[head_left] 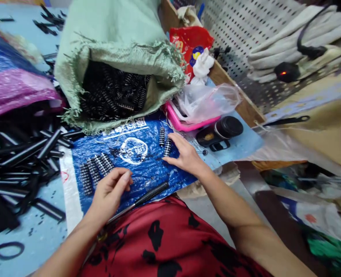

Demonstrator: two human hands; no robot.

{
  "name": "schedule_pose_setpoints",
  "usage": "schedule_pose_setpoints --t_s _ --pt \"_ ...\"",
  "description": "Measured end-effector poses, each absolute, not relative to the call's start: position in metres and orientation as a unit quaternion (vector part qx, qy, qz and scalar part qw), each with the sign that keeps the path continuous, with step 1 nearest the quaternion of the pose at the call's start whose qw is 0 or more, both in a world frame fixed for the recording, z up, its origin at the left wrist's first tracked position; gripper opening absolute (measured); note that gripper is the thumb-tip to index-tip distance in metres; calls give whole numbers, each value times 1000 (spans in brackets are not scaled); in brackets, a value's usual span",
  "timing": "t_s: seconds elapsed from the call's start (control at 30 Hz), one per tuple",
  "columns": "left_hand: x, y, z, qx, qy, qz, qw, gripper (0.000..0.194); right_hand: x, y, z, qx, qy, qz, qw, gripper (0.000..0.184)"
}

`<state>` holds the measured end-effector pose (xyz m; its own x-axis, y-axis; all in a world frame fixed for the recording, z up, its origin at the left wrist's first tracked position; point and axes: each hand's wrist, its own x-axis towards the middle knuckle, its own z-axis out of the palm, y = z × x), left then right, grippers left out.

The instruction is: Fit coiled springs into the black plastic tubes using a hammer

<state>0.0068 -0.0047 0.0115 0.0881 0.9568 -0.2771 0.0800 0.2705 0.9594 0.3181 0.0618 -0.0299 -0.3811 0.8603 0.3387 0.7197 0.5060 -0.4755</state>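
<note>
My right hand (184, 154) has its thumb and fingertips at the two ends of a short ribbed black cylinder (167, 147) on a blue printed plastic sheet (147, 169). A similar ribbed cylinder (161, 137) lies just beside it. On the left of the sheet, several such ribbed cylinders (92, 171) form a row. My left hand (109, 194) is close to the near right end of that row, fingers curled and thumb against them; anything inside is hidden. Between my body and the sheet lies a rod with a black grip (153, 192).
A green woven sack (124, 50) opens toward me, full of ribbed black pieces. Black tubes (23, 154) heap up on the left. To the right are a pink tray (179, 121), a dark lidded bottle (228, 127) and a wooden edge (234, 88).
</note>
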Motion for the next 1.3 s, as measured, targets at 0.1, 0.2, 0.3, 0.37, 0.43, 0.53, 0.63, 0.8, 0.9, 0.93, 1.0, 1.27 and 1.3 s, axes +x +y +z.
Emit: schedule_pose_setpoints --t_s 0.1,0.2,0.3,0.37,0.43,0.53,0.63,0.8,0.9,0.93,1.0,1.27,1.3 --pt "22 3 10 390 563 437 582 47 283 47 -17 -419 -827 136 349 96" --pt "36 10 7 278 534 506 618 55 234 44 -8 -301 -856 183 379 99" --pt "34 11 10 199 514 540 637 50 196 65 -4 -198 -878 238 364 92" --pt "20 8 14 162 520 549 634 51 182 95 -2 -205 -870 278 353 69" --pt "3 4 17 140 528 554 629 54 171 135 -2 -296 -844 279 349 39" --pt "-16 1 19 129 520 562 630 52 154 202 -6 -416 -842 182 290 26" --pt "-25 1 17 134 512 574 625 50 142 248 -15 -433 -872 175 147 21" --pt "-32 7 12 163 525 578 603 48 147 238 -24 -428 -833 246 250 22" --pt "-30 15 11 175 513 559 628 47 149 189 -18 -404 -691 466 377 20" --pt "-27 17 11 179 507 549 639 47 147 169 -15 -389 -618 563 386 26" --pt "-19 20 12 187 499 528 661 45 144 131 -11 -370 -495 692 374 37" --pt "-2 14 12 213 509 503 665 41 146 82 -8 -355 -315 789 389 40" --pt "-2 12 12 213 514 504 661 41 147 81 -8 -351 -319 789 390 40"
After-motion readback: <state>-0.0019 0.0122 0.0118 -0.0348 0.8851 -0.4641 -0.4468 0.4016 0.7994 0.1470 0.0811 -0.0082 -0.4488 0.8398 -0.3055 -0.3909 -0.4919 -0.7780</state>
